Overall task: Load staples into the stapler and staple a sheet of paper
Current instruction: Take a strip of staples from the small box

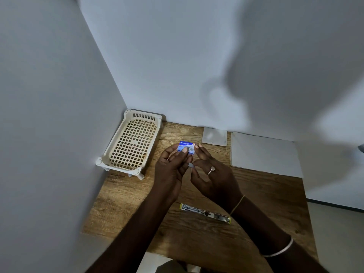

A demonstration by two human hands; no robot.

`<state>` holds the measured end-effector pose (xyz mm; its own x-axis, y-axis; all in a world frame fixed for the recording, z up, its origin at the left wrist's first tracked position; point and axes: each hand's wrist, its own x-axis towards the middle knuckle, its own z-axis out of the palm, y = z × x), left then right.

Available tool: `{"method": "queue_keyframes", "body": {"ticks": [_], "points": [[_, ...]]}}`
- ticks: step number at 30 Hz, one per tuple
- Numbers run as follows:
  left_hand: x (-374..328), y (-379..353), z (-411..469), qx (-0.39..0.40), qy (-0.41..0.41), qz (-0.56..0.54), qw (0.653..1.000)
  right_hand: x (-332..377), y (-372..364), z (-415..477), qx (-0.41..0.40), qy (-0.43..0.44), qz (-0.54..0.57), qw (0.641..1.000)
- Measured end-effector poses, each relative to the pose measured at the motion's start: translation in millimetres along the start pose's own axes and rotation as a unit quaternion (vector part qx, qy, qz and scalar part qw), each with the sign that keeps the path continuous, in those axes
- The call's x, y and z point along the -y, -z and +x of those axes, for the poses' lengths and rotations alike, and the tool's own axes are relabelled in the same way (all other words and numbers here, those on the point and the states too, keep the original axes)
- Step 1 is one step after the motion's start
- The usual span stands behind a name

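Above the table, the left hand pinches a blue staple box between thumb and fingertips. The right hand touches the box's right end with its forefinger and seems to pinch a small grey staple strip at its thumb. The stapler lies opened flat near the right wrist, with the paper far right and a basket in the left corner.

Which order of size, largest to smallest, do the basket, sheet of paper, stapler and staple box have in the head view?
1. Basket and sheet of paper: they look about alike, so I do not rank them.
2. Stapler: long but thin.
3. Staple box: clearly smallest.
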<state>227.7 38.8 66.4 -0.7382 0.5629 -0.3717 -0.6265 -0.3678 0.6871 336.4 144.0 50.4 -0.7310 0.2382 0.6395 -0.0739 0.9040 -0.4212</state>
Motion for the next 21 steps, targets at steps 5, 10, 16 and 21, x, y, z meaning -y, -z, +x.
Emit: {"method": "queue_keyframes", "body": {"ticks": [5, 10, 16, 21], "points": [[-9, 9, 8, -0.018, -0.030, -0.011, 0.999, 13, -17, 13, -0.077, -0.187, 0.114, 0.973], [-19, 26, 16, -0.048, -0.083, 0.035, 0.995, 26, -47, 28, -0.082, -0.326, 0.301, 0.892], [-35, 61, 37, -0.123, -0.136, 0.128, 0.975, 27, -94, 50, -0.032, -0.326, 0.278, 0.903], [-56, 97, 63, -0.179, -0.140, 0.210, 0.951, 31, -136, 69, 0.027, -0.288, 0.247, 0.925]]}}
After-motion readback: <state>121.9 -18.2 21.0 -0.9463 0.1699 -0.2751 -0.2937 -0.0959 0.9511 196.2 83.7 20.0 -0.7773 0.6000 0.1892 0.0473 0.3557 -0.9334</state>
